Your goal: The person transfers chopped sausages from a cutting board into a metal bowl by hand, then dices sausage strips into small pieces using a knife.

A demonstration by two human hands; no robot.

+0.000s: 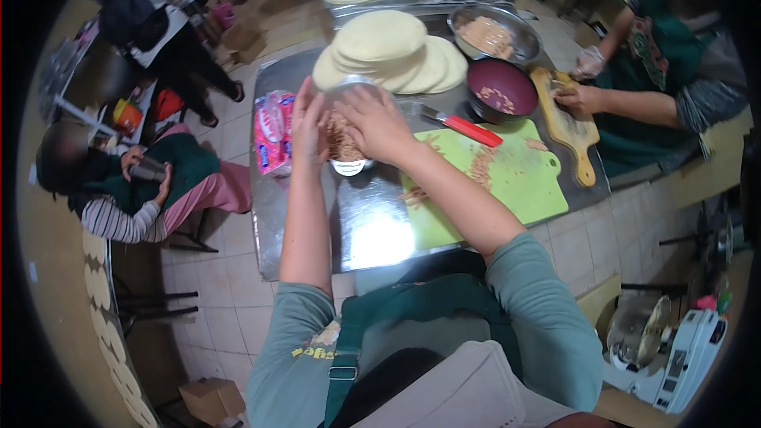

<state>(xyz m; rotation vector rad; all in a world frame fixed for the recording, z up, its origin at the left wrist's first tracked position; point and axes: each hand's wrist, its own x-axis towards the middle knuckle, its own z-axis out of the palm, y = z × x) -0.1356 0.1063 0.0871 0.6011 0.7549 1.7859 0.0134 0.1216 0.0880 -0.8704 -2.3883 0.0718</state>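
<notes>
My left hand (309, 120) stands on edge at the left side of a light-coloured bowl (349, 168), its fingers stretched out. Over the bowl, my right hand (374, 123) is held palm down with the fingers extended and slightly blurred. Chopped brownish-pink pieces (341, 141) fill the bowl and show between the two hands. Part of the bowl's rim is hidden behind my right hand. To the right lies a green cutting board (523, 182) with scattered chopped pieces (481, 166). A red-handled knife (472, 131) rests across its upper edge.
Pink packets (274, 133) lie left of the bowl. Behind it are stacked pale flat dough rounds (379, 36), a metal bowl (519, 36) and a maroon bowl (501, 83). A co-worker (666, 55) at right handles something on a wooden board (567, 131); another person (151, 170) sits left.
</notes>
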